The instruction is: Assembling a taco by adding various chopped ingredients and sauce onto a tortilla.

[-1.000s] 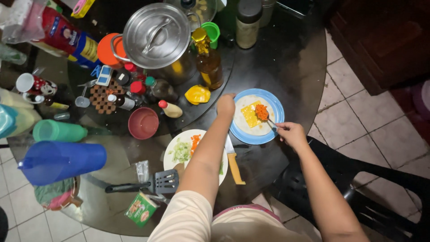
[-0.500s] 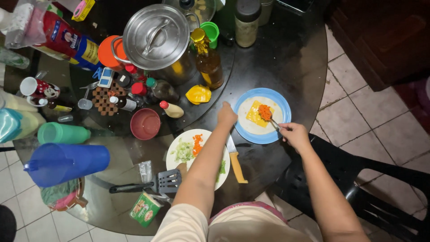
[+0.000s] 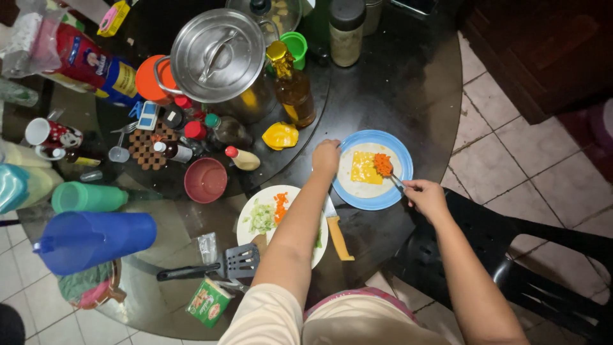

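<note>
My left hand [image 3: 326, 156] curls against the blue plate's [image 3: 361, 202] rim near the table's right edge; my right hand [image 3: 426, 197] pinches a fork [image 3: 397, 181] over the tortilla [image 3: 357, 187].

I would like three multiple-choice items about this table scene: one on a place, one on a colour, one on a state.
1. Where do the grated carrots on the fork lie?
A. on the yellow cheese slice
B. in the red bowl
C. on the spatula

2. What colour is the plate under the tortilla?
A. white
B. blue
C. green

3. How is the big steel pot?
A. tipped over
B. open
C. covered by its lid

Key: 1 A, the carrots sit on the cheese slice, at the fork in the right hand. 2 B, the plate, touched by the left hand, is blue. 3 C, the pot stands closed.
</note>
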